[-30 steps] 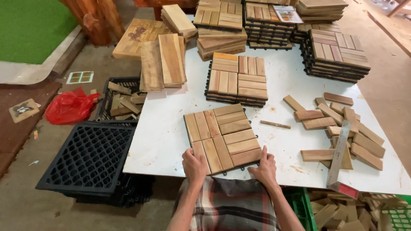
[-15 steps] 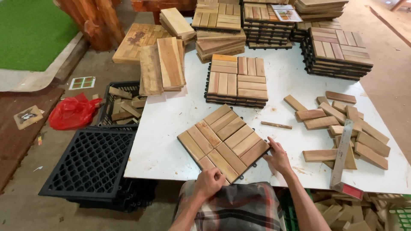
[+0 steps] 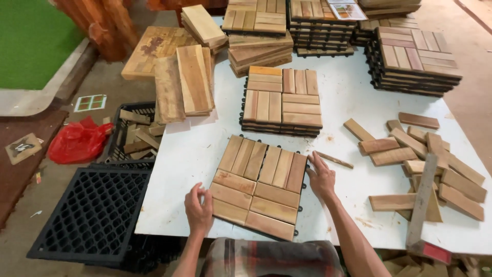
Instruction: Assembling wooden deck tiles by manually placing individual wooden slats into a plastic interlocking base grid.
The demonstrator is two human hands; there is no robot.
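Moved since before: wooden deck tile (image 3: 259, 185) turned from a diamond angle to nearly square with the near edge of the worktop (image 3: 189, 154); both hands shifted along with it.
Far left: green mat (image 3: 31, 41) on the floor, red plastic bag (image 3: 77, 141) lower down beside it.
Left of worktop: black plastic crate (image 3: 92, 215) on the floor, second crate holding wood offcuts (image 3: 134, 136) just behind.
Left hand (image 3: 199, 208): fingers curled over the tile's left edge, near its bottom corner, gripping loosely.
Tile: flat on the white worktop right at the near edge, four blocks of slats, black plastic base peeking out around the rim.
Right hand (image 3: 321, 177): open and flat, fingers spread, pressed against the tile's right edge.
Behind tile: short stack of finished tiles (image 3: 282, 100), well apart from the held one; loose planks (image 3: 192, 79) to the left of that.
Between: single thin stick (image 3: 334, 159) just beside the right hand's fingertips.
Right: scattered loose slats (image 3: 425, 159) on the worktop, long grey bar with a red end (image 3: 423, 202) lying across them.
Back right: tall stack of tiles (image 3: 415, 61).
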